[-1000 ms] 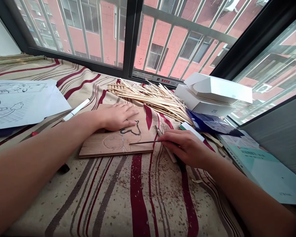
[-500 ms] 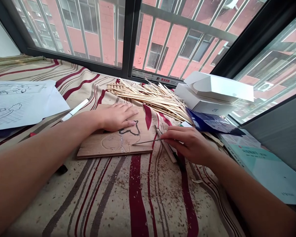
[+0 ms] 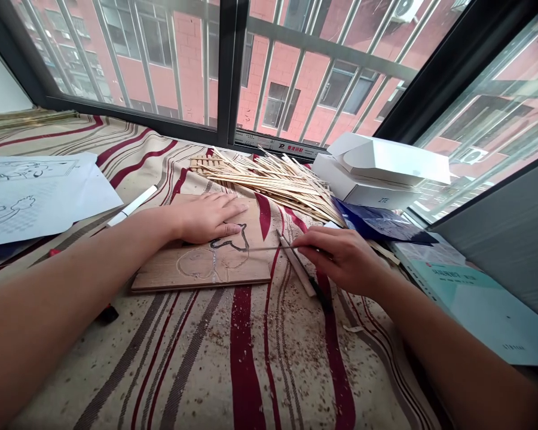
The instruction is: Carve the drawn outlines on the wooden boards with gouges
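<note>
A thin wooden board (image 3: 161, 272) with a butterfly-like outline lies on the striped cloth. My left hand (image 3: 213, 216) rests flat on its upper part, fingers stretched out. Above the board's right edge, my right hand (image 3: 338, 254) pinches a thin metal tool (image 3: 273, 248), whose tip reaches the outline's right side. Part of the outline is dark, the rest pale. Beneath my right hand, a light-handled tool (image 3: 298, 272) lies on the cloth, and a dark tool (image 3: 323, 292) is beside it.
Thin wooden sticks (image 3: 269, 179) are piled behind the board. White boxes (image 3: 376, 170), a blue packet (image 3: 381, 221) and a book (image 3: 470, 292) are on the right. Drawing sheets (image 3: 40, 191) and a white marker (image 3: 132, 205) lie left. Shavings dot the striped cloth (image 3: 188, 382).
The tool's tip has moved up along the outline's right side and the tool now lies nearly level. My left hand remains flat on the board. The whole view has shifted slightly.
</note>
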The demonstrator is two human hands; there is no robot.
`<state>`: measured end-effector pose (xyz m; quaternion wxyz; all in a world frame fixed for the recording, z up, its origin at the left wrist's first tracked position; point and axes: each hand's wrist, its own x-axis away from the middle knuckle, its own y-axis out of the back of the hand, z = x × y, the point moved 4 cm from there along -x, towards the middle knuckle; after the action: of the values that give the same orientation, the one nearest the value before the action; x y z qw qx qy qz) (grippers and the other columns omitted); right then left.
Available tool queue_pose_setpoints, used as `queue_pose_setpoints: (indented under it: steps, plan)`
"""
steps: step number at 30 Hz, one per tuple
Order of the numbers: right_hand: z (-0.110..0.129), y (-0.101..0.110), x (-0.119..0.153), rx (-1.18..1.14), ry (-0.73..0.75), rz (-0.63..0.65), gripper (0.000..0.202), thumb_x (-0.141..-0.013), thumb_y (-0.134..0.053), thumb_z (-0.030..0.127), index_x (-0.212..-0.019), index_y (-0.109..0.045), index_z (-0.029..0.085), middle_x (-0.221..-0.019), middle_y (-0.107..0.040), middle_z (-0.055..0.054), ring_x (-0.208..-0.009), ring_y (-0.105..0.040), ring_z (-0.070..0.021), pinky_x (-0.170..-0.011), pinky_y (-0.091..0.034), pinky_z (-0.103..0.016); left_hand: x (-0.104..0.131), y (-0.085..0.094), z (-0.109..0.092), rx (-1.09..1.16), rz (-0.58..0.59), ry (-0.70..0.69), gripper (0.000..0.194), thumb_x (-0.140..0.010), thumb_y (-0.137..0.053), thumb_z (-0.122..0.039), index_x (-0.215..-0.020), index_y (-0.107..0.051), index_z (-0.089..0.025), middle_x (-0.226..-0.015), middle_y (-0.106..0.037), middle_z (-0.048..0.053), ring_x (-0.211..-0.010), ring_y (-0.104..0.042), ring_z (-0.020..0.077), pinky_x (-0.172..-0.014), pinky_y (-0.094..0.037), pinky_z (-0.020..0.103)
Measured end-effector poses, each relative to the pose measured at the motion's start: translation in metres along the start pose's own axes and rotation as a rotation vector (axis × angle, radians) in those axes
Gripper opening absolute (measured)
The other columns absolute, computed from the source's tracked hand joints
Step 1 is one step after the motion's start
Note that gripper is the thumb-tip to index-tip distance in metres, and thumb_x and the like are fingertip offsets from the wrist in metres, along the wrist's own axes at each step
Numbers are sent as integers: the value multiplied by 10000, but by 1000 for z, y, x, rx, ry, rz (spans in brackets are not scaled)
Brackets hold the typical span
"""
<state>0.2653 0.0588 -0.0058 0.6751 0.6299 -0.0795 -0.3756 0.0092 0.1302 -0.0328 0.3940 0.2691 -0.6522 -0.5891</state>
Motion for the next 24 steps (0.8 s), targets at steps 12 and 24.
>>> queue_pose_setpoints:
  steps: [12,24]
  plan:
    - [-6,-5,1,136,-345,-35,230,-979,-542,315,-1147,-590,167,-850,-702,-44,-698,-591,-173,-656,-343,-271,1,-1,2,2,-39,30,779,-998,-261,-683,-1660,-258,-273,-1747,-178,115,-1600,-222,319,-1295,-180,476]
    - [16,-7,-1,4,-169,293,382,-1048,-453,449,-1262,-621,180,-1162,-678,-110,-957,-629,-240,-803,-406,-343,4,-2,-1,-3,-23,62,794,-1004,-232,-688,-1673,-207,-260,-1749,-161,124,-1608,-190,323,-1293,-179,481]
